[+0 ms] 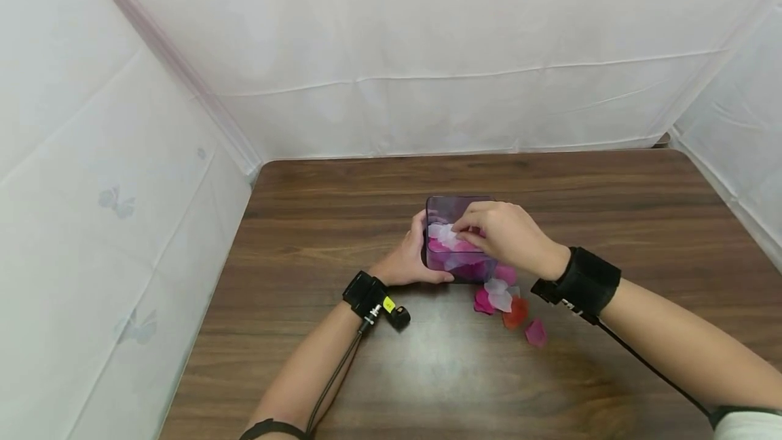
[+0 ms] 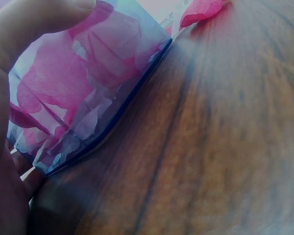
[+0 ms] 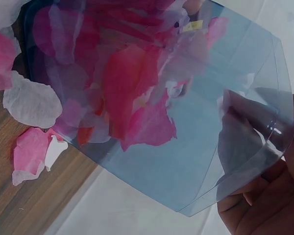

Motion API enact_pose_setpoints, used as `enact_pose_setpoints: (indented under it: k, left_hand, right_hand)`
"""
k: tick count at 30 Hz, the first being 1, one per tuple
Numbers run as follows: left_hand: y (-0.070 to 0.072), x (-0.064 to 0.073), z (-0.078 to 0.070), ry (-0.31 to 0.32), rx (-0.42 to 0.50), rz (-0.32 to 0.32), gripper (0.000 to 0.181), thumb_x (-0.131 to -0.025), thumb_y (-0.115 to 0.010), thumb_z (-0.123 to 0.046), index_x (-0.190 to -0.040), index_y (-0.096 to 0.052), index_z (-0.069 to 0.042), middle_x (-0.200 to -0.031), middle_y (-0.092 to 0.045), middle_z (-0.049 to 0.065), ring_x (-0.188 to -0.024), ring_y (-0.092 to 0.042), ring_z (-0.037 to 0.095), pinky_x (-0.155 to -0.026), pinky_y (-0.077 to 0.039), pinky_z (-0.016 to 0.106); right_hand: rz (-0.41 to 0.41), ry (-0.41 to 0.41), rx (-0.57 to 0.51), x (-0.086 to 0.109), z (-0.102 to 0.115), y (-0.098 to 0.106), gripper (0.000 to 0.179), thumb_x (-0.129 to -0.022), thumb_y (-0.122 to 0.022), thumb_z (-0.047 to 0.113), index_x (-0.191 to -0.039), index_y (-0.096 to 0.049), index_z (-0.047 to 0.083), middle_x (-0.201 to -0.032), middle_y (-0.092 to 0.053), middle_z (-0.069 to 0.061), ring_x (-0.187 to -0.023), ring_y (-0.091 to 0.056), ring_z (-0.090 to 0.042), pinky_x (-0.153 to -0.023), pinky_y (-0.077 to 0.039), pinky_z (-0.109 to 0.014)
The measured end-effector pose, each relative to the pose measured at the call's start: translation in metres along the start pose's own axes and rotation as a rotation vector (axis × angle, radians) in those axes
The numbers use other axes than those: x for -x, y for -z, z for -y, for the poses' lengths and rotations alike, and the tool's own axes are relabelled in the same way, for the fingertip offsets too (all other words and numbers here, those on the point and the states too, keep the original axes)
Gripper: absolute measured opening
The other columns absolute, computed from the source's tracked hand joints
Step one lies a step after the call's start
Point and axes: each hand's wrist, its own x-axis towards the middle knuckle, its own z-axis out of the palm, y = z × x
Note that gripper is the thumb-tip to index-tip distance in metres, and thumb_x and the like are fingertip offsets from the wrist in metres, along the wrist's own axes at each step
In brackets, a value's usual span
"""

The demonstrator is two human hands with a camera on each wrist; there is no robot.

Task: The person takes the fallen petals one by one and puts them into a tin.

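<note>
A clear, bluish plastic box (image 1: 449,206) with a dark rim is partly filled with pink, red and white petals (image 2: 59,73). My left hand (image 1: 406,260) grips its left side, thumb along the near wall. From the right, my right hand (image 1: 507,236) reaches into the box's opening, its fingertips pinching at a white petal (image 1: 447,233). Through the box's see-through wall, the right wrist view shows fingers (image 3: 245,132) of that hand. Loose pink, white and red petals lie on the table by the box's near right corner, among them a red petal (image 1: 516,312).
The brown wood-grain table (image 1: 342,195) runs back to a white sheet (image 1: 427,114), with more sheeting on both sides. A separate pink petal (image 1: 536,333) lies nearest the front. Each wrist wears a black strap with a cable, such as the left strap (image 1: 364,294).
</note>
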Motion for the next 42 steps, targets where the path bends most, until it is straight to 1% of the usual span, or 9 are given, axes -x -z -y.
enact_pose_setpoints:
  k: [10,14,16,19,24,28,32,36,42]
  left_hand:
    - [0.001,-0.006,0.002,-0.024,0.009,-0.012,0.121,-0.067,-0.095,-0.019,-0.151,-0.008,-0.021,-0.146,-0.036,0.003,-0.131,-0.041,0.014,-0.113,-0.034,0.035]
    - [-0.002,-0.009,0.003,-0.032,0.015,-0.001,0.121,-0.067,-0.095,-0.021,-0.152,-0.008,-0.022,-0.146,-0.035,0.002,-0.132,-0.040,0.014,-0.113,-0.034,0.036]
    - [-0.004,-0.010,0.003,-0.025,0.014,0.007,0.123,-0.068,-0.095,-0.022,-0.152,-0.007,-0.023,-0.147,-0.034,0.002,-0.133,-0.039,0.014,-0.114,-0.033,0.036]
    - [-0.003,-0.009,0.003,-0.016,0.006,0.010,0.123,-0.068,-0.095,-0.022,-0.153,-0.006,-0.023,-0.148,-0.033,0.003,-0.134,-0.037,0.015,-0.115,-0.032,0.037]
    - [0.001,-0.006,0.003,-0.007,0.014,-0.001,0.121,-0.067,-0.095,-0.020,-0.152,-0.008,-0.021,-0.147,-0.034,0.004,-0.134,-0.037,0.016,-0.115,-0.031,0.038]
    - [0.001,-0.007,0.003,-0.022,0.022,-0.007,0.120,-0.068,-0.095,-0.020,-0.152,-0.009,-0.021,-0.147,-0.033,0.003,-0.134,-0.037,0.016,-0.115,-0.031,0.037]
    - [0.000,-0.007,0.003,-0.027,0.026,-0.004,0.120,-0.068,-0.095,-0.020,-0.152,-0.009,-0.021,-0.146,-0.034,0.004,-0.133,-0.039,0.016,-0.115,-0.032,0.036]
    - [-0.001,-0.005,0.002,-0.009,0.028,-0.004,0.120,-0.067,-0.095,-0.020,-0.151,-0.009,-0.021,-0.146,-0.034,0.004,-0.133,-0.039,0.015,-0.115,-0.032,0.036]
    - [0.001,-0.006,0.002,-0.017,0.019,-0.014,0.121,-0.067,-0.095,-0.019,-0.152,-0.009,-0.020,-0.146,-0.034,0.005,-0.133,-0.038,0.017,-0.115,-0.032,0.038]
  right_hand:
    - [-0.063,0.013,0.050,0.003,-0.003,0.007,0.018,-0.080,-0.086,0.008,-0.096,-0.079,0.009,-0.089,-0.069,0.000,-0.068,-0.059,-0.008,-0.058,-0.050,-0.027]
    - [-0.207,0.040,0.054,0.028,-0.005,0.019,0.019,-0.081,-0.084,0.008,-0.099,-0.077,0.008,-0.092,-0.069,-0.002,-0.075,-0.061,-0.011,-0.064,-0.051,-0.028]
    - [-0.282,0.056,0.045,0.047,-0.004,0.023,0.018,-0.090,-0.078,0.019,-0.104,-0.075,0.006,-0.092,-0.069,-0.002,-0.076,-0.061,-0.011,-0.065,-0.050,-0.027]
    - [-0.338,0.040,0.045,0.081,-0.003,0.021,0.037,-0.101,-0.061,0.038,-0.113,-0.071,0.005,-0.091,-0.067,-0.002,-0.075,-0.059,-0.011,-0.064,-0.046,-0.022]
    - [-0.234,-0.077,0.078,0.135,-0.006,0.002,0.053,-0.103,-0.048,0.052,-0.115,-0.068,0.004,-0.094,-0.063,-0.001,-0.069,-0.054,-0.008,-0.056,-0.036,-0.014]
    - [-0.118,-0.129,0.105,0.161,-0.011,-0.011,0.038,-0.091,-0.074,0.040,-0.109,-0.073,0.007,-0.095,-0.063,0.001,-0.067,-0.053,-0.002,-0.054,-0.038,-0.014]
    - [-0.037,-0.157,0.104,0.171,-0.011,-0.019,0.036,-0.071,-0.090,0.020,-0.103,-0.077,0.011,-0.094,-0.061,0.006,-0.070,-0.052,0.002,-0.054,-0.044,-0.017]
    - [0.011,-0.137,0.090,0.174,-0.011,-0.026,0.032,-0.070,-0.091,0.015,-0.099,-0.080,0.011,-0.091,-0.060,0.008,-0.070,-0.049,0.005,-0.054,-0.043,-0.016]
    - [-0.005,-0.116,0.056,0.173,-0.013,-0.030,0.025,-0.070,-0.089,0.006,-0.093,-0.081,0.013,-0.086,-0.063,0.012,-0.072,-0.054,0.005,-0.056,-0.047,-0.017]
